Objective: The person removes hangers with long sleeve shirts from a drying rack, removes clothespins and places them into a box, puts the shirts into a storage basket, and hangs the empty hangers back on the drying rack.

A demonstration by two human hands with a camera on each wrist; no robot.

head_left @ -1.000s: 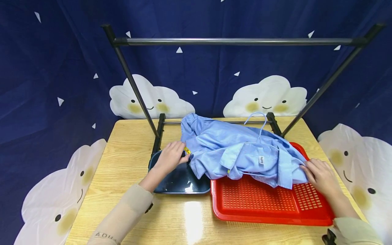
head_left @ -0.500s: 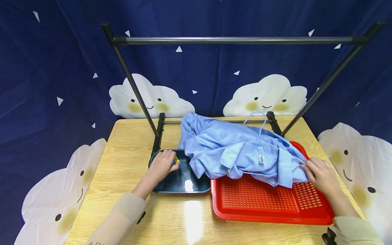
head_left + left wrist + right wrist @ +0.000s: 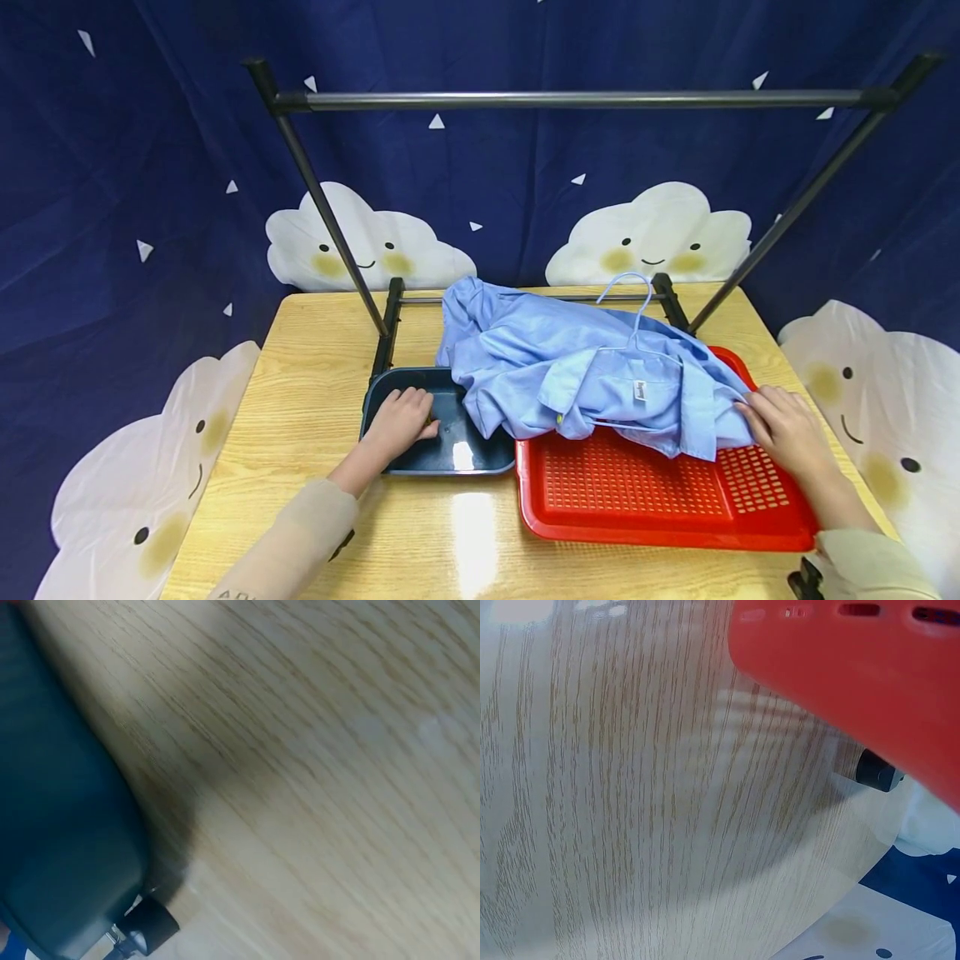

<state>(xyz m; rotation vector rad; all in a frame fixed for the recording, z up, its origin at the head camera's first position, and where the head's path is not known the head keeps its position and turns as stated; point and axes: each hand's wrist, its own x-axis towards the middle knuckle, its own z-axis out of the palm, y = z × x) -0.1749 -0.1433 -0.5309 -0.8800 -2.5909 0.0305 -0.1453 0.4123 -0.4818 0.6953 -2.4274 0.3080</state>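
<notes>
In the head view my left hand [image 3: 402,419] is low inside the dark blue tray [image 3: 450,462], its fingers curled. A sliver of a small yellow item [image 3: 429,421] shows between the fingers and thumb; the rest of it is hidden. A light blue shirt [image 3: 525,350] lies crumpled across the tray and the red basket [image 3: 652,529], with a blue hanger [image 3: 641,312] at its collar. My right hand [image 3: 787,429] pinches the shirt's edge at the right, over the basket.
A black rack with a metal rail [image 3: 570,101] stands at the back of the wooden table [image 3: 315,367]. The left wrist view shows the tray's outer wall [image 3: 67,795]; the right wrist view shows the basket's red wall [image 3: 855,682].
My left hand has moved away from the shirt's left edge, leftward and down into the tray, with the small yellow item. The right hand and the shirt have hardly moved.
</notes>
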